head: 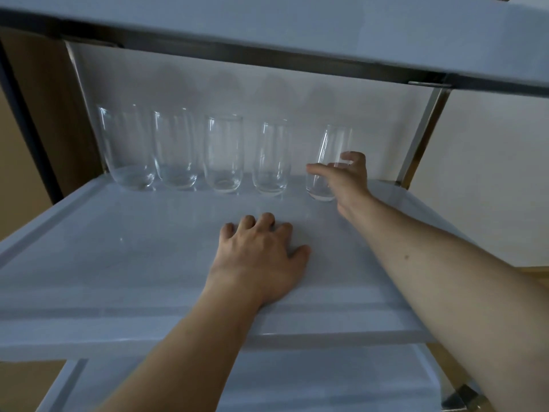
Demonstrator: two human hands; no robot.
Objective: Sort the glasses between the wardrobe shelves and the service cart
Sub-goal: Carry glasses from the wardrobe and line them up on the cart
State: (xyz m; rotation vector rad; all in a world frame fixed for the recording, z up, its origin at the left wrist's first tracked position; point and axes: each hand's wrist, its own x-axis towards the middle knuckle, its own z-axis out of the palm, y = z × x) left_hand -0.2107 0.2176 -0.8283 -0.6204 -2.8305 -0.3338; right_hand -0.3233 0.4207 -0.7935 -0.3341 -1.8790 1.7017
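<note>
White, glossy cart shelf [148, 263] across mid-frame, five clear tall glass tumblers [223, 154] lined along its back edge. Right hand [346, 176] curled round the rightmost tumbler [328, 165], slightly tilted; left hand [261, 260] flat, fingers spread, holding nothing. Light, slick, fragile: probably best gripped mid-body.

No readable text, label, brand, number or sign appears anywhere.

head view, close, looking down onto cart shelf [133, 263]
</note>
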